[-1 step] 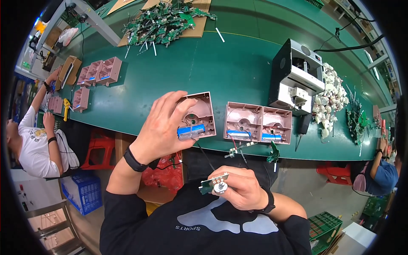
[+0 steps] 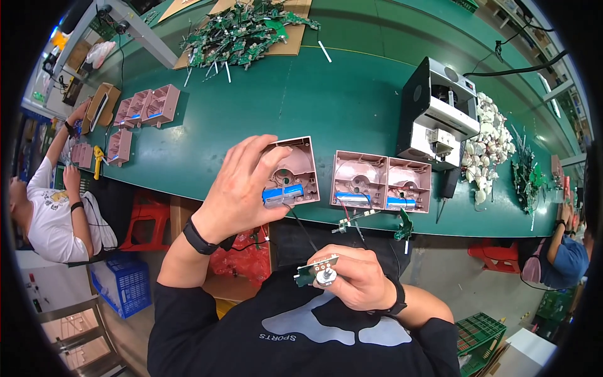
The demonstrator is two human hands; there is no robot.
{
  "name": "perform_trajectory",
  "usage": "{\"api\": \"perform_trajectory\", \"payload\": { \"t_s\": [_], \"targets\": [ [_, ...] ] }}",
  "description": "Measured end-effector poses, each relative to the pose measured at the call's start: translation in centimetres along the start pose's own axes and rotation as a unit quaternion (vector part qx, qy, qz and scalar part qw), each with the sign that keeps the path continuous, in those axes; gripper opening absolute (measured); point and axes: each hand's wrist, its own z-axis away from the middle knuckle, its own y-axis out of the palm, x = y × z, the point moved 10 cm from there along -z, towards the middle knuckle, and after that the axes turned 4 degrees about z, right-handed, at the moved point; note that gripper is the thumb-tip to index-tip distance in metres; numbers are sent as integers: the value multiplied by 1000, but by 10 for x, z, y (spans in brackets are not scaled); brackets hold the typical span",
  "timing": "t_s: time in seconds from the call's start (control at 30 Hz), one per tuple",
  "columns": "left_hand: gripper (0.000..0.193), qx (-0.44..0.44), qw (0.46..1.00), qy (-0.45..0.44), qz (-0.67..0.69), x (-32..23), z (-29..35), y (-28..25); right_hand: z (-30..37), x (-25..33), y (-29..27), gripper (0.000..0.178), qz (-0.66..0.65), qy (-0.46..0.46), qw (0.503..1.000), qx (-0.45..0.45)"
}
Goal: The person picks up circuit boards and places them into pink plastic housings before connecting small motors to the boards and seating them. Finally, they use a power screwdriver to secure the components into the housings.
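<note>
My left hand (image 2: 237, 183) is closed round the left side of a pink plastic housing (image 2: 307, 157) at the table's front edge. Inside the housing lies a blue cylindrical battery (image 2: 290, 191). Between the thumb and fingers of my right hand (image 2: 359, 280), in front of my chest, is a small green circuit board (image 2: 306, 275) with a round metal shaft part on it. A dark cable runs from near the housing down toward that board. Two more open pink housings (image 2: 388, 164) with blue batteries stand just right, and wired circuit boards (image 2: 403, 227) hang at the edge below them.
A black-and-white machine (image 2: 433, 113) stands to the right, beside a heap of white parts (image 2: 487, 141) and bundled wires (image 2: 526, 169). Piled circuit boards (image 2: 245, 38) lie on cardboard at the back. Further pink housings (image 2: 160, 103) sit at left, near a co-worker (image 2: 59, 213).
</note>
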Motion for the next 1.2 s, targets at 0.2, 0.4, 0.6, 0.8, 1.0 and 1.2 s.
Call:
{"api": "perform_trajectory", "payload": {
  "t_s": [0.2, 0.4, 0.6, 0.8, 1.0, 1.2],
  "targets": [
    [79, -8, 1000, 18, 17, -12, -1, -3, -8, -6, -6, 9, 19, 6, 999, -38],
    [54, 3, 999, 53, -14, -31, -2, -8, -17, -12, -4, 14, 73, -5, 996, -58],
    [42, -35, 997, 72, -14, -39, -1, -17, -24, -8, 3, 17, 63, -37, 995, -72],
    [43, -39, 995, 93, -24, -46, -1, -20, -26, -3, 5, 18, 82, -66, 992, -71],
    [46, -24, 993, 111, -34, -54, -3, -25, -25, 3, 11, 21, 119, -109, 985, -53],
    [47, -57, 988, 136, -41, -59, 9, -53, 2, 47, 8, 26, 348, -235, 901, -109]
  ]
}}
